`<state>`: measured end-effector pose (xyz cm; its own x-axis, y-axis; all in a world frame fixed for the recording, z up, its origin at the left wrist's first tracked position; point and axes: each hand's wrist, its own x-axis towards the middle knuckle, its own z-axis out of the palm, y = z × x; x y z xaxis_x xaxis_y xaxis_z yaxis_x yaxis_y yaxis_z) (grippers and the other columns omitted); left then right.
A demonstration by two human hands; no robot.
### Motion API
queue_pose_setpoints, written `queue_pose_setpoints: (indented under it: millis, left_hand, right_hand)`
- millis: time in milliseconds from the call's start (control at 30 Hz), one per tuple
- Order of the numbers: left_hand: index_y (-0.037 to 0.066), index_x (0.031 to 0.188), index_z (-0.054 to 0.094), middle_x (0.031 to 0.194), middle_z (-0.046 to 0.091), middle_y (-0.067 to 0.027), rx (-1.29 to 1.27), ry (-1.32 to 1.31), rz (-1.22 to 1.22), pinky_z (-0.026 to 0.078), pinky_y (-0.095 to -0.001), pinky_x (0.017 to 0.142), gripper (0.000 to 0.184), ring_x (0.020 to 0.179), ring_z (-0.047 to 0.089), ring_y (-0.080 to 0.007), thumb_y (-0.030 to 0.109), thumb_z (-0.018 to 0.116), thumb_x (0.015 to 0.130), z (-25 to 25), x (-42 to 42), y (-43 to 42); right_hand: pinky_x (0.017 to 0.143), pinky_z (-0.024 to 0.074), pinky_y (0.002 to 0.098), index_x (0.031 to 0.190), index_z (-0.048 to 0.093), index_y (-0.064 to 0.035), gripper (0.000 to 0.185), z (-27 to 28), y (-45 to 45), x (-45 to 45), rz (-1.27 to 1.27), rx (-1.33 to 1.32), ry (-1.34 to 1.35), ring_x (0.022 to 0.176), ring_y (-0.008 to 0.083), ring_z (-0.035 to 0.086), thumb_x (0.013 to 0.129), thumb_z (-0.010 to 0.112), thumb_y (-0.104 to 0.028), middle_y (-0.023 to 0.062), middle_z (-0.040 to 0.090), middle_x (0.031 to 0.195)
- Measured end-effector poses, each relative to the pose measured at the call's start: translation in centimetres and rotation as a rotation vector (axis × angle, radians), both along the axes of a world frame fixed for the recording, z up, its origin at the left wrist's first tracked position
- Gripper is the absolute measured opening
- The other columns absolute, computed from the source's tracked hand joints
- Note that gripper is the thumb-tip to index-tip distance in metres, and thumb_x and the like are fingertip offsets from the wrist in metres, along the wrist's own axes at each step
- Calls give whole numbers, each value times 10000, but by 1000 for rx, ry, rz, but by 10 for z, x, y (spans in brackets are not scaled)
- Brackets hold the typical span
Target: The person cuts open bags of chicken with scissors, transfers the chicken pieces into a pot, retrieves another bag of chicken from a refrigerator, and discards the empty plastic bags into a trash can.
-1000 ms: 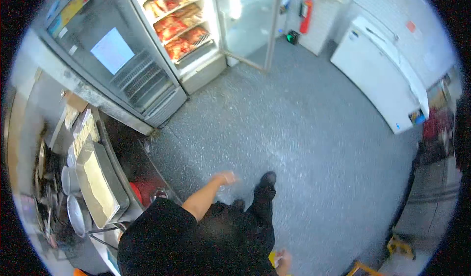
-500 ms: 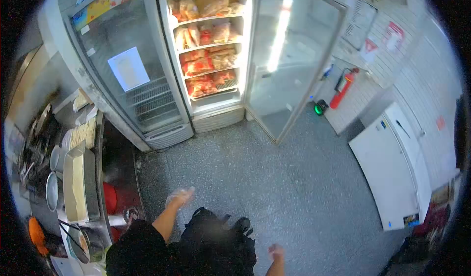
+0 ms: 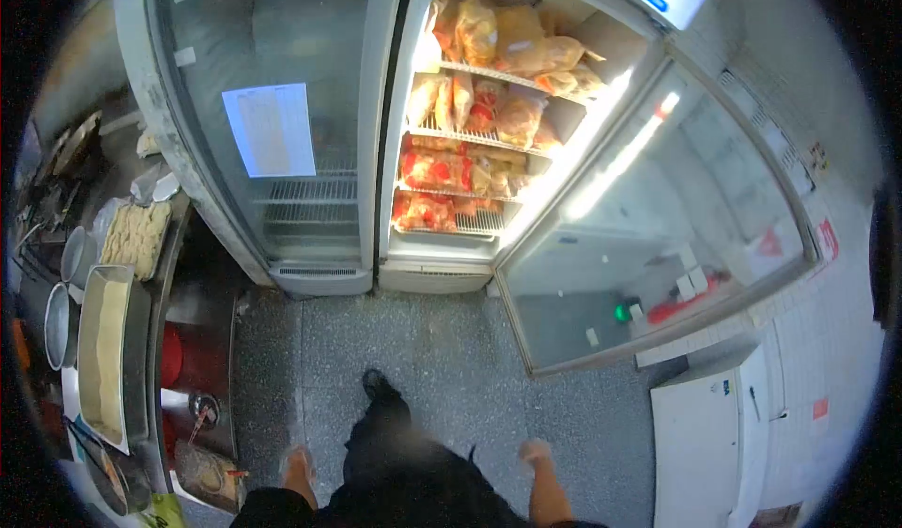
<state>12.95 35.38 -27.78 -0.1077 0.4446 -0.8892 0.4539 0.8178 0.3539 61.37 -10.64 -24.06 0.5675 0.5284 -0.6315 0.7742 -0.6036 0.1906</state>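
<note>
My left hand hangs low at the bottom, left of my dark clothing, with a thin clear covering around it; its fingers are too blurred to read. On the other side, my right hand is held low over the floor, its fingers curled and their contents unclear. Neither hand touches anything around it. Ahead stands a lit upright fridge whose shelves hold several bagged items, some red and some pale. Its glass door is swung wide to the right.
A closed glass-door fridge with a paper sheet stands at left. Along the left counter are a long metal tray, a slab of pale food and bowls. A white chest freezer sits at lower right.
The open fridge now appears larger and closer, and the counter has shifted left in view. My left hand has moved lower and back. One dark shoe has come forward.
</note>
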Motion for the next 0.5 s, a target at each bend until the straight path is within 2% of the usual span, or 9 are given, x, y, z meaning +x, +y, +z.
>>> queue_pose_setpoints:
  millis: [67,133,167,200,233,267,300,400,500]
  left_hand:
    - [12,1332,514,1301,557,-175,-159,-70,116,462,-494,934,654,1119,571,-335,543,416,963,7,40,44]
    - [14,1286,544,1249,579,-190,-176,-108,82,463,-485,922,597,1134,570,-330,510,455,966,21,86,81]
    - [22,1252,569,1209,599,-193,5,-57,-162,468,-476,903,585,1114,585,-336,517,457,960,47,122,98]
    - [31,1218,594,1169,619,-197,212,63,-453,473,-467,885,576,1094,600,-343,525,459,954,80,156,111]
    - [39,1183,620,1129,639,-200,318,124,-576,478,-457,866,569,1074,615,-350,532,461,949,114,185,124]
    - [47,1149,645,1089,659,-204,399,157,-648,483,-448,847,564,1054,631,-357,540,463,943,140,209,137]
    - [56,1115,670,1049,679,-207,453,171,-675,488,-439,828,562,1034,646,-364,548,465,937,157,228,148]
    - [47,1126,660,1064,672,-213,448,156,-649,485,-459,831,551,1021,635,-399,531,503,917,139,251,167]
    - [39,1129,656,1068,669,-216,587,138,-654,483,-465,848,535,1031,620,-420,505,527,900,148,252,154]
  right_hand:
    - [780,526,409,1052,699,-88,272,-84,10,48,-106,73,420,936,277,649,922,472,-164,81,689,1046]
    - [739,522,388,927,711,-78,258,-89,75,100,-476,294,620,843,226,654,921,504,-230,67,696,941]
    - [687,518,375,823,709,-73,287,27,164,98,-330,149,322,754,192,649,912,533,-283,66,696,836]
    - [634,507,376,787,709,-74,272,-18,178,140,-658,301,357,697,182,642,903,550,-260,62,683,758]
    - [853,498,447,1000,704,-31,368,42,240,162,-523,134,316,992,308,654,896,549,-349,179,691,1008]
    - [645,518,400,878,692,-38,288,22,257,212,14,428,151,742,279,663,876,538,-281,150,690,830]
    - [737,520,439,945,677,-25,340,150,331,195,-621,746,284,845,353,654,883,520,-320,198,682,930]
    - [817,477,492,952,641,-30,294,176,420,317,-71,961,-258,924,396,610,905,520,-293,216,655,957]
    - [874,467,451,1008,623,-66,248,255,504,409,-156,1176,-274,972,366,592,887,570,-275,193,623,1024]
